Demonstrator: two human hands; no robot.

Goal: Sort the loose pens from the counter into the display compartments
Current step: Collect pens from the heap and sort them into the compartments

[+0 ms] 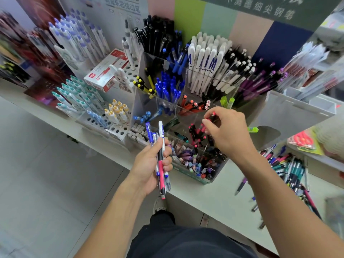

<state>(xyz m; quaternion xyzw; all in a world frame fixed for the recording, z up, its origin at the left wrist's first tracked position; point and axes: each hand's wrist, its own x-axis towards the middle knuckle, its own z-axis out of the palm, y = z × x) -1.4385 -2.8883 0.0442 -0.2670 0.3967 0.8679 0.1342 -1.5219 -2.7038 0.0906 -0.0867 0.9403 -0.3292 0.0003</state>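
Hands: left (150,164) holds four pens (161,161), right (226,130) pinches one pen (212,116).

You are holding blue, white and pink-and-black pens (161,157) in your left grip (152,164). Your right grip (226,130) is pinching a black pen with a pink tip (212,116). White pens with blue lettering (204,62) are standing behind blue ones (167,90); the counter (214,198) is showing off-white.
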